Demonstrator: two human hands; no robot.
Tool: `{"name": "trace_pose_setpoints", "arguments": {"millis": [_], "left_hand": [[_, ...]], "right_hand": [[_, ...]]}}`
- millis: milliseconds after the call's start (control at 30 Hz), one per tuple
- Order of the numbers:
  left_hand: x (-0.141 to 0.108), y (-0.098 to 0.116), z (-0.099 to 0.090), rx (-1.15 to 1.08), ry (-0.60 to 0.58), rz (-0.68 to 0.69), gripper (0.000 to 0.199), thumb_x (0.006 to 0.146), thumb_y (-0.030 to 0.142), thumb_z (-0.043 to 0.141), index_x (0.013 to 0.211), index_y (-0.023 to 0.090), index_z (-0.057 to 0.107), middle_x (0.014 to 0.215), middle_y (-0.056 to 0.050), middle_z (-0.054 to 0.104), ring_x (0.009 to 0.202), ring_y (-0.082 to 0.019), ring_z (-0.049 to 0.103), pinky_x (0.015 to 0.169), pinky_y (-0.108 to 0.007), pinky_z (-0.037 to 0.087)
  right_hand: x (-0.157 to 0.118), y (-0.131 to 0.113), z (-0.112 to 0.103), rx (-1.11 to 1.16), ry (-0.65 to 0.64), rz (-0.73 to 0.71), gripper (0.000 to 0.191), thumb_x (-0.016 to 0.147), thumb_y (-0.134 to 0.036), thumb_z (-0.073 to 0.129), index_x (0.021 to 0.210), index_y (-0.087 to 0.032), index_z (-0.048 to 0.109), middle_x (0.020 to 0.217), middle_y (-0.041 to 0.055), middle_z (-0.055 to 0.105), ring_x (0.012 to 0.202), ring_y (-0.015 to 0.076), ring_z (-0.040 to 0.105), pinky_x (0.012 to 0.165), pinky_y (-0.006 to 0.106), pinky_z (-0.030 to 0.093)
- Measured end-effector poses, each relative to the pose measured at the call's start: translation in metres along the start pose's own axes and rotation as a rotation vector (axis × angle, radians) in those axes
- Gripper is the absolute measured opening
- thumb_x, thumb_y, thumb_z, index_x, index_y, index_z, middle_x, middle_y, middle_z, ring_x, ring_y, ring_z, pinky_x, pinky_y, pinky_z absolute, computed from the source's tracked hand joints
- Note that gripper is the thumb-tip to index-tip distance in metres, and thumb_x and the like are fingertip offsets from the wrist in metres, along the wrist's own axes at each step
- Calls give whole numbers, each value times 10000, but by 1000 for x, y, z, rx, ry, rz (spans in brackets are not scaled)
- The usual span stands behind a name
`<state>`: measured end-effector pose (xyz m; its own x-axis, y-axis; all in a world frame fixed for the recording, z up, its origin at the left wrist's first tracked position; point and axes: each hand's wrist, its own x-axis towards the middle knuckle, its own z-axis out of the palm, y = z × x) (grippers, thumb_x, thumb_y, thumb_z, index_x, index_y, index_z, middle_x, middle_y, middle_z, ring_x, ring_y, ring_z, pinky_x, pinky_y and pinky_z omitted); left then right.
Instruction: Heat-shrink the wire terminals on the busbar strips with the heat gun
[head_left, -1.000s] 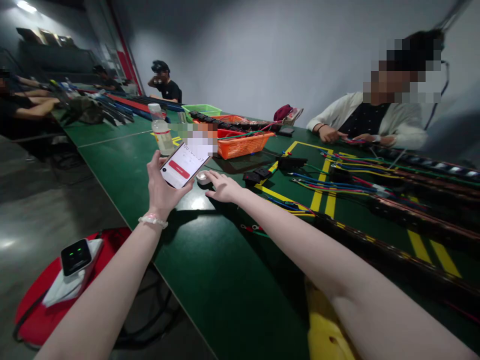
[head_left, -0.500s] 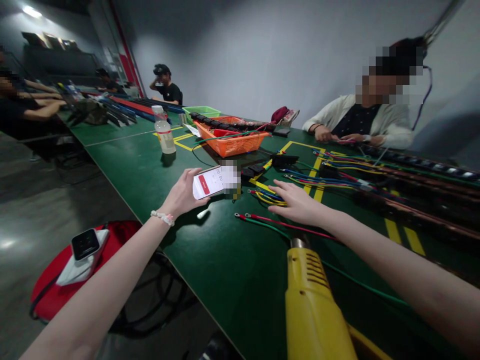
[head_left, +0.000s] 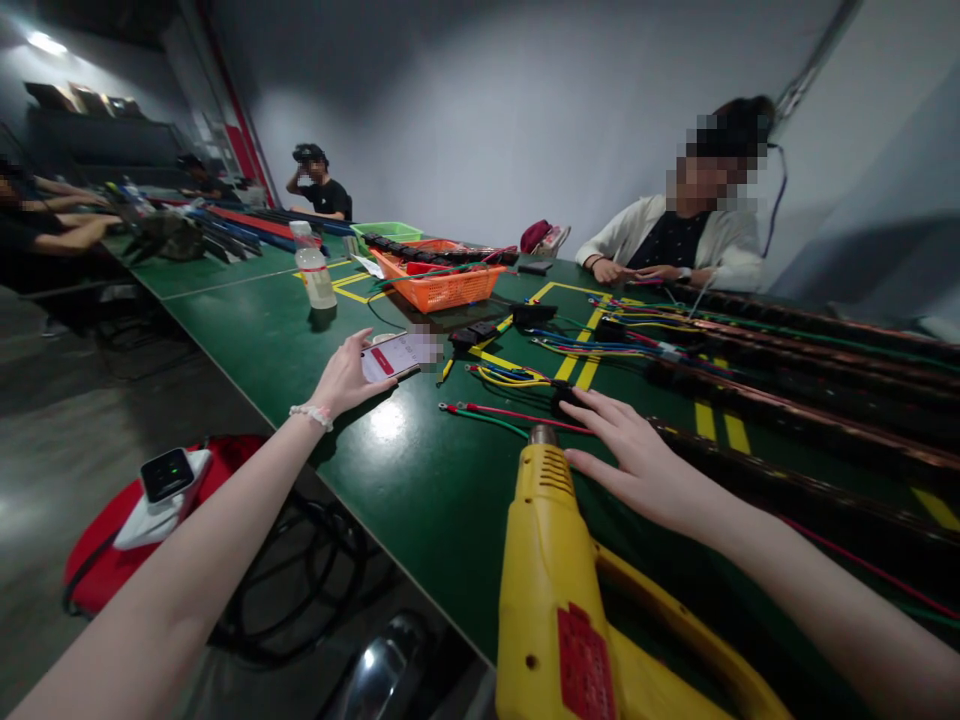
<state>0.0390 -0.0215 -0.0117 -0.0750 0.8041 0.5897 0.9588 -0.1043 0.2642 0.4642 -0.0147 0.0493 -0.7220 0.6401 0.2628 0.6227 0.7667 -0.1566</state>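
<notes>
My left hand grips a smartphone by its near end, low over the green table. The phone's screen is lit, with a red button on it. My right hand is open, palm down, fingers stretched beside the nozzle of a yellow heat gun. Its fingertips are near a dark wire bundle; I cannot tell whether they touch it. Yellow wires with ring terminals lie beyond that hand. Red and green wires run just past the nozzle.
An orange basket holds dark cable parts, with a bottle to its left. Long dark wire harnesses cover the right side. A co-worker sits across the table. A red stool bears a small screened device.
My left hand has lowered the phone and tipped it flatter. My right hand has drawn back from the yellow wires towards the heat gun. The camera view has shifted.
</notes>
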Motion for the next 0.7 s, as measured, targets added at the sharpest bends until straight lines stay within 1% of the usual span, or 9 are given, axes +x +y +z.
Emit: {"name": "trace_pose_setpoints", "arguments": {"millis": [167, 300, 400, 467, 500, 533, 600, 633, 700], "left_hand": [[-2, 3, -1, 93, -12, -27, 921, 657, 538, 649, 1379, 129, 249, 1179, -150, 532, 1106, -291, 499, 968, -470, 349], [-2, 4, -3, 114, 9, -28, 923, 646, 550, 658, 1371, 125, 278, 1204, -168, 513, 1140, -315, 475, 998, -507, 303], [-3, 22, -6, 106, 123, -1, 835, 661, 517, 661, 1330, 127, 347, 1254, -184, 469, 1190, -330, 429, 1022, -522, 273], [-3, 46, -5, 48, 176, 56, 703, 717, 464, 627, 1296, 145, 390, 1251, -166, 475, 1195, -310, 426, 1019, -498, 300], [-4, 62, -2, -1, 157, 108, 617, 755, 434, 595, 1277, 161, 413, 1233, -147, 492, 1181, -288, 443, 1006, -472, 330], [-4, 78, 1, -68, 96, 176, 520, 799, 402, 550, 1254, 177, 438, 1206, -125, 514, 1155, -258, 469, 987, -434, 364], [-4, 111, 13, -180, -107, 315, 354, 855, 361, 472, 1170, 205, 510, 1135, -86, 558, 1062, -210, 529, 932, -375, 420], [-3, 125, 21, -197, -184, 357, 297, 862, 363, 458, 1101, 215, 553, 1103, -75, 570, 1018, -205, 546, 912, -373, 431], [0, 146, 37, -224, -293, 370, 253, 852, 375, 468, 999, 213, 596, 1034, -71, 582, 950, -205, 561, 862, -374, 453]], "right_hand": [[-39, -12, -9, -11, 42, 37, 505, 915, -475, 373, 1336, -203, 436, 1445, 113, 361, 1334, 259, 313, 1061, 519, 314], [-86, -37, -13, -68, 123, 20, 470, 911, -410, 413, 1363, -279, 395, 1441, 53, 378, 1304, 259, 369, 1012, 506, 407], [-117, -61, -14, -122, 182, -25, 461, 881, -360, 456, 1337, -295, 435, 1358, 33, 487, 1205, 255, 493, 907, 442, 514], [-129, -75, -14, -141, 186, -83, 435, 856, -389, 489, 1274, -270, 512, 1236, 41, 595, 1064, 235, 600, 794, 365, 569], [-132, -81, -14, -153, 175, -112, 436, 841, -433, 507, 1236, -252, 548, 1168, 46, 638, 987, 229, 637, 741, 344, 582], [-134, -86, -14, -168, 163, -130, 453, 823, -483, 520, 1196, -232, 579, 1106, 51, 668, 917, 227, 661, 698, 335, 589], [-134, -96, -10, -200, 133, -120, 511, 796, -557, 527, 1147, -194, 610, 1047, 62, 692, 846, 231, 678, 667, 343, 591], [-134, -100, -6, -212, 119, -95, 545, 786, -582, 526, 1141, -177, 614, 1049, 71, 691, 840, 236, 680, 670, 349, 590], [-136, -107, 4, -228, 101, -35, 626, 757, -631, 529, 1149, -150, 611, 1065, 95, 683, 845, 251, 680, 670, 354, 588]]}}
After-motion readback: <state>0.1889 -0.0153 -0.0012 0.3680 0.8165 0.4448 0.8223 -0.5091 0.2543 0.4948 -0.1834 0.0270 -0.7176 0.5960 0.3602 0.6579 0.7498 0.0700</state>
